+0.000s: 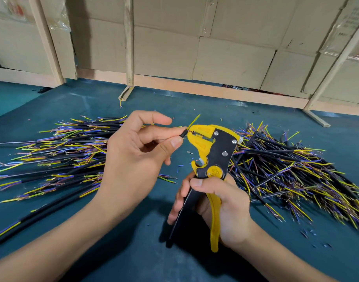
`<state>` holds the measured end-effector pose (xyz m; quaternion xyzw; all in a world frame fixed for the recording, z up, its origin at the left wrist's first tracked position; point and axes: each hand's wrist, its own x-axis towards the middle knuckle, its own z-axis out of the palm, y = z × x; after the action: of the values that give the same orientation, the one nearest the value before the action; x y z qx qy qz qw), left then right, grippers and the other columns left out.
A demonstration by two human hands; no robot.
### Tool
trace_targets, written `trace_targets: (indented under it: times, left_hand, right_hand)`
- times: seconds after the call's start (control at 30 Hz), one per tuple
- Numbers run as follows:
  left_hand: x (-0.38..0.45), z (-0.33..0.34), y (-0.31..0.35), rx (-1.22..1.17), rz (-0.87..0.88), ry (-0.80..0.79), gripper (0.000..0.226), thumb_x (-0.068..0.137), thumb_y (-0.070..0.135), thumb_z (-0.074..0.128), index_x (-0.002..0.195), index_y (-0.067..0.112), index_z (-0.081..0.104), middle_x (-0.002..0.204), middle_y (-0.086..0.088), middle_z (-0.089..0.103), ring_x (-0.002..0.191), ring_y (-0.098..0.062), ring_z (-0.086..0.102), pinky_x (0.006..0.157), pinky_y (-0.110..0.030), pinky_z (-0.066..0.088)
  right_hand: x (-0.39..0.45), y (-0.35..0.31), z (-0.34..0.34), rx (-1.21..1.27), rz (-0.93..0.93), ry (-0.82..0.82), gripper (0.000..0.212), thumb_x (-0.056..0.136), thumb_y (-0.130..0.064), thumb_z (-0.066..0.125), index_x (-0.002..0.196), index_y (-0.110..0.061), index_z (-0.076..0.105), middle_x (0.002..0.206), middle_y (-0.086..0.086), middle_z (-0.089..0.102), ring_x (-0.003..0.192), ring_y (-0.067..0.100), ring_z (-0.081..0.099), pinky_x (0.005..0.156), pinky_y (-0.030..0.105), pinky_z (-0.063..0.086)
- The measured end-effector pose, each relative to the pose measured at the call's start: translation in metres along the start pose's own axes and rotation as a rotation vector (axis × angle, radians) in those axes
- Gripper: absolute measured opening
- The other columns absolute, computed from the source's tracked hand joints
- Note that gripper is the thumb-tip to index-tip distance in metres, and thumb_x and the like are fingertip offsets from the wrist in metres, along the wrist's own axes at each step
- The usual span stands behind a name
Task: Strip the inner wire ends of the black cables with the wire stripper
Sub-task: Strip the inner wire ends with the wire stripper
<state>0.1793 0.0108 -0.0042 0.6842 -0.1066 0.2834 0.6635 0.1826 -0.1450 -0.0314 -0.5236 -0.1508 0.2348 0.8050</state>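
My left hand (133, 151) pinches the end of a black cable (183, 134) between thumb and forefinger, with the other fingers curled loosely behind; only a short stub of the black sheath shows past my fingertips. From that stub a thin wire runs into the yellow head of the stripper (210, 147), and a yellow-green wire (193, 121) sticks up and away, clear of the head and pointing toward the back wall.

My right hand (221, 210) holds the stripper upright by its handles: thumb laid across just under the round yellow dial, fingers wrapped round the black handle on the left, the yellow handle against my palm. The two handles stand apart at their lower ends. How far the head's jaws are closed on the wire I cannot tell.

Both hands hover above a blue mat (133, 251). To my left lies a pile (62, 153) of black cables, their purple, yellow and green wires fanned out at the ends. To my right lies a second pile (296, 174), messier, the wire ends pointing every way. Small bits of cut insulation (180, 165) are scattered on the mat between the piles and near my right wrist. Behind the mat stands a wall of cardboard (225, 58) held by wooden battens (129, 47)
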Motion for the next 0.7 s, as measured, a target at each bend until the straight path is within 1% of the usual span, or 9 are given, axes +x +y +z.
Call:
trace_targets:
  times: [0.13,0.2,0.3,0.37,0.47,0.5,0.57,0.63,0.7]
  left_hand:
    - [0.002,-0.003,-0.002,0.066,0.022,0.0,0.031,0.087,0.005,0.076,0.102,0.024,0.057,0.09,0.014,0.078,0.055,-0.01,0.059,0.062,-0.018,0.051]
    - [0.004,-0.005,-0.002,0.127,0.065,0.003,0.033,0.087,0.013,0.075,0.103,0.035,0.056,0.092,0.017,0.077,0.068,-0.007,0.067,0.067,-0.02,0.053]
    - [0.006,-0.009,-0.006,0.224,0.149,0.055,0.035,0.092,0.013,0.069,0.105,0.041,0.053,0.1,0.016,0.076,0.094,-0.007,0.072,0.083,-0.032,0.056]
    - [0.007,-0.013,-0.01,0.262,0.22,0.085,0.034,0.095,0.007,0.066,0.108,0.036,0.053,0.106,0.012,0.075,0.105,-0.011,0.071,0.093,-0.037,0.055]
    - [0.014,-0.015,-0.005,0.345,0.355,0.071,0.036,0.097,0.005,0.065,0.115,0.032,0.051,0.112,0.016,0.071,0.111,-0.008,0.068,0.097,-0.027,0.05]
    - [0.018,-0.01,0.0,0.418,0.428,0.045,0.034,0.097,0.007,0.066,0.116,0.031,0.052,0.111,0.02,0.069,0.113,-0.004,0.065,0.097,-0.027,0.048]
    - [0.029,0.012,0.01,0.565,0.584,-0.039,0.024,0.096,0.01,0.068,0.113,0.025,0.061,0.106,0.029,0.066,0.112,0.0,0.057,0.097,-0.038,0.045]
    - [0.045,0.046,0.022,0.553,0.671,-0.235,0.02,0.093,0.006,0.068,0.11,0.016,0.066,0.101,0.026,0.068,0.107,-0.007,0.059,0.094,-0.049,0.044]
    - [0.058,0.085,0.033,0.559,0.694,-0.495,0.024,0.093,0.005,0.065,0.116,0.011,0.065,0.105,0.017,0.071,0.106,-0.017,0.062,0.095,-0.049,0.044]
  right_hand:
    - [-0.002,-0.005,0.0,0.021,0.053,0.087,0.026,0.048,-0.033,0.066,0.051,-0.009,0.056,0.047,0.014,0.047,0.039,0.025,0.045,0.043,0.027,0.044]
    - [0.0,-0.003,0.0,0.07,0.063,0.004,0.026,0.05,-0.03,0.071,0.061,-0.007,0.062,0.056,0.016,0.053,0.046,0.029,0.054,0.053,0.034,0.05]
    - [0.006,0.001,0.002,0.215,0.027,-0.098,0.032,0.071,-0.032,0.065,0.084,-0.003,0.069,0.078,0.021,0.063,0.073,0.039,0.066,0.076,0.051,0.055]
    - [0.011,0.002,0.0,0.278,0.014,-0.068,0.033,0.076,-0.033,0.063,0.086,-0.002,0.07,0.081,0.022,0.063,0.077,0.04,0.067,0.077,0.052,0.056]
    - [0.016,0.0,-0.005,0.333,0.052,0.062,0.029,0.077,-0.029,0.066,0.082,-0.001,0.07,0.081,0.022,0.064,0.075,0.04,0.068,0.073,0.052,0.058]
    - [0.018,-0.001,-0.005,0.364,0.079,0.092,0.028,0.079,-0.028,0.065,0.081,-0.001,0.07,0.081,0.022,0.063,0.074,0.04,0.068,0.072,0.052,0.059]
    - [0.02,-0.004,-0.006,0.406,0.1,0.11,0.028,0.082,-0.028,0.061,0.078,-0.001,0.069,0.08,0.021,0.062,0.072,0.039,0.067,0.071,0.051,0.059]
    - [0.021,-0.005,-0.005,0.39,0.085,0.112,0.028,0.079,-0.025,0.056,0.073,-0.002,0.071,0.076,0.021,0.064,0.069,0.038,0.069,0.07,0.052,0.06]
    - [0.019,-0.004,-0.006,0.36,0.072,0.12,0.031,0.075,-0.024,0.053,0.07,0.001,0.072,0.074,0.023,0.066,0.069,0.039,0.07,0.071,0.053,0.061]
